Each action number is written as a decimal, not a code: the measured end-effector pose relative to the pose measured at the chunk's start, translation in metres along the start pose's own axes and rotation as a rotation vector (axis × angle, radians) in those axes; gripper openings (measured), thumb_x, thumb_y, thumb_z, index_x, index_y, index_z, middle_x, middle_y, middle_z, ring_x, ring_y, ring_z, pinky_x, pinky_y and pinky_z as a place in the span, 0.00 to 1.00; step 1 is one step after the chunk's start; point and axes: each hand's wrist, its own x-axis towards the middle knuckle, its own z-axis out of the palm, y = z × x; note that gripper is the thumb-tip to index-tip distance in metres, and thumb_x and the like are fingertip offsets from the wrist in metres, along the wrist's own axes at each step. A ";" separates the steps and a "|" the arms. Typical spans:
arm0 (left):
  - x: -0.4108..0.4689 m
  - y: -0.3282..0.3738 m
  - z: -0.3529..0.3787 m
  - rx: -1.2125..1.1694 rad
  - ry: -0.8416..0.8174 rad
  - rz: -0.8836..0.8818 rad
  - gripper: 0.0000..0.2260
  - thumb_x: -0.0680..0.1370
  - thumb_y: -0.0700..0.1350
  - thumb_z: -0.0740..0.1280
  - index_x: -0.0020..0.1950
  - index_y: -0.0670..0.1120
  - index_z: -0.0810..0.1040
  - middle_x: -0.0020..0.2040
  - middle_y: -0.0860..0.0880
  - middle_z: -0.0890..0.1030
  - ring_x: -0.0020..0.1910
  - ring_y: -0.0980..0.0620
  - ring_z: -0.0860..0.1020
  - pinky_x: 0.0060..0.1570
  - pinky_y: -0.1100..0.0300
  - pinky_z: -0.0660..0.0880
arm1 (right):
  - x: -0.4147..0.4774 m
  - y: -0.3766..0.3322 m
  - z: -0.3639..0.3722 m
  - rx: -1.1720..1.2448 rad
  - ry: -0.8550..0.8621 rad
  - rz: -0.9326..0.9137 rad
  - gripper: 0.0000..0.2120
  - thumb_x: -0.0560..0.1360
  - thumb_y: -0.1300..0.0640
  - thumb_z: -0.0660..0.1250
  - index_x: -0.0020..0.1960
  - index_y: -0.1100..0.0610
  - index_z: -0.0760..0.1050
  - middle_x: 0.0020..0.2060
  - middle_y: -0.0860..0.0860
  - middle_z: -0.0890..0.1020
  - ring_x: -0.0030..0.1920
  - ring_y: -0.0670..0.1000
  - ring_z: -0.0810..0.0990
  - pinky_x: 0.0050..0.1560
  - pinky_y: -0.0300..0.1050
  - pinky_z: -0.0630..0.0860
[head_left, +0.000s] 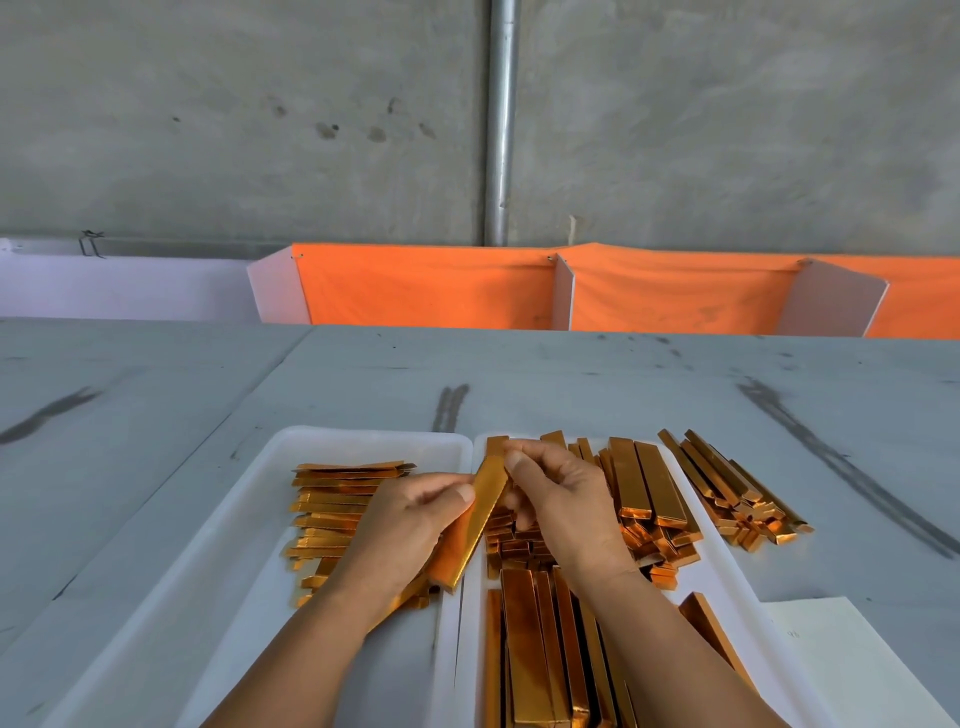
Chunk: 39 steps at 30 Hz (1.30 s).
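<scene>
A long gold foil box (480, 506) is held slanted between both hands above the gap between two white trays. My left hand (402, 525) grips its lower part with thumb on top. My right hand (558, 499) pinches its upper end between thumb and fingers. The left tray (249, 525) holds a stack of flat gold box blanks (327, 512). The right tray (722, 566) holds several folded gold boxes (644, 486), some upright at the back and others lying lengthwise at the front (540, 654).
A loose pile of gold strips (737, 488) lies on the grey table (571, 374) to the right of the trays. A white sheet (841, 660) lies at the lower right. Orange cloth with white dividers (431, 286) lines the table's far edge below a concrete wall.
</scene>
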 end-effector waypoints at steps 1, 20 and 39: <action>0.000 0.000 0.000 -0.003 0.032 0.007 0.08 0.78 0.51 0.67 0.55 0.58 0.83 0.48 0.60 0.84 0.50 0.58 0.81 0.48 0.63 0.77 | 0.000 0.000 0.000 0.017 -0.003 0.005 0.07 0.80 0.54 0.65 0.55 0.51 0.81 0.30 0.49 0.81 0.28 0.44 0.77 0.33 0.36 0.76; 0.003 0.008 0.000 -0.422 -0.139 -0.100 0.09 0.81 0.42 0.63 0.58 0.44 0.80 0.47 0.40 0.85 0.46 0.43 0.84 0.40 0.55 0.81 | -0.001 -0.001 0.004 0.065 -0.128 0.075 0.07 0.80 0.60 0.66 0.57 0.52 0.77 0.30 0.55 0.83 0.25 0.50 0.78 0.32 0.42 0.78; 0.011 0.006 -0.006 -0.857 0.028 -0.252 0.11 0.75 0.37 0.70 0.56 0.38 0.79 0.44 0.42 0.85 0.39 0.51 0.84 0.33 0.61 0.79 | -0.002 -0.002 0.003 0.126 -0.161 0.065 0.05 0.79 0.59 0.67 0.53 0.59 0.79 0.40 0.56 0.84 0.30 0.51 0.78 0.28 0.40 0.75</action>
